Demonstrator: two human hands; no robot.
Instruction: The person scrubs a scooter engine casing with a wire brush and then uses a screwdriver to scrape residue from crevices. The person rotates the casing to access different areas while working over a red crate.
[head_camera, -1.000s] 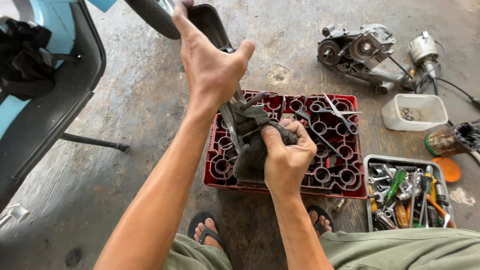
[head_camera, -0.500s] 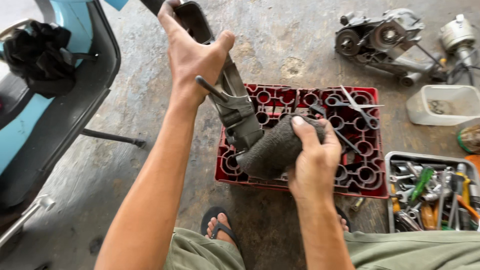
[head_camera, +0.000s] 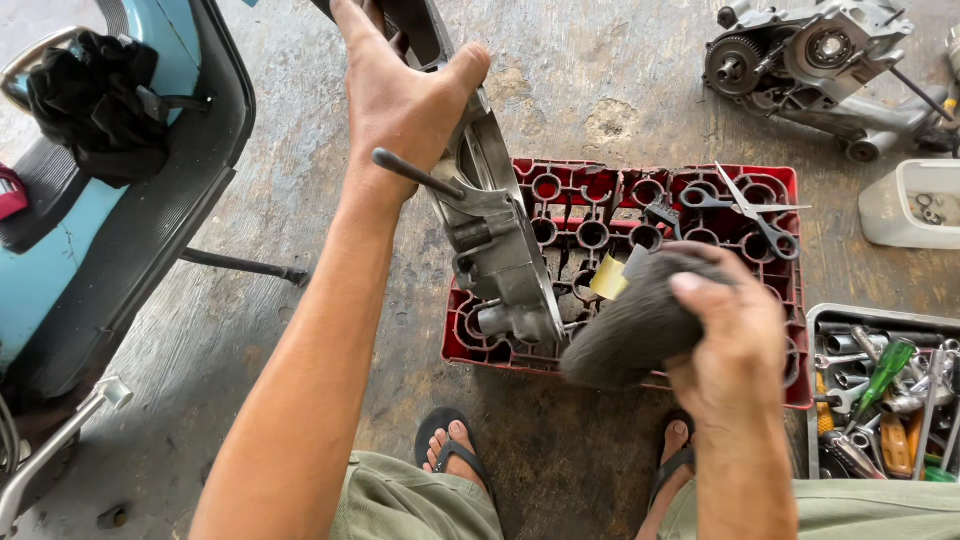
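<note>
My left hand grips the upper end of a long grey metal engine cover, which stands tilted with its lower end resting on a red plastic crate. A thin black lever sticks out from the cover just under my left wrist. Beside the cover's lower end, a wad of dark grey cloth is clutched in my right hand. The cloth sits close to the cover; contact between them is not clear. A small yellowish piece shows between the cloth and the cover.
Scissors lie on the crate's far right. A grey tray of hand tools is at the right, a white tub beyond it, and an engine block at top right. A light blue scooter stands left. My sandalled feet are below.
My left hand has raised and steadied the cover more upright. My right hand with the cloth has moved right and down, off the cover's face toward its lower end.
</note>
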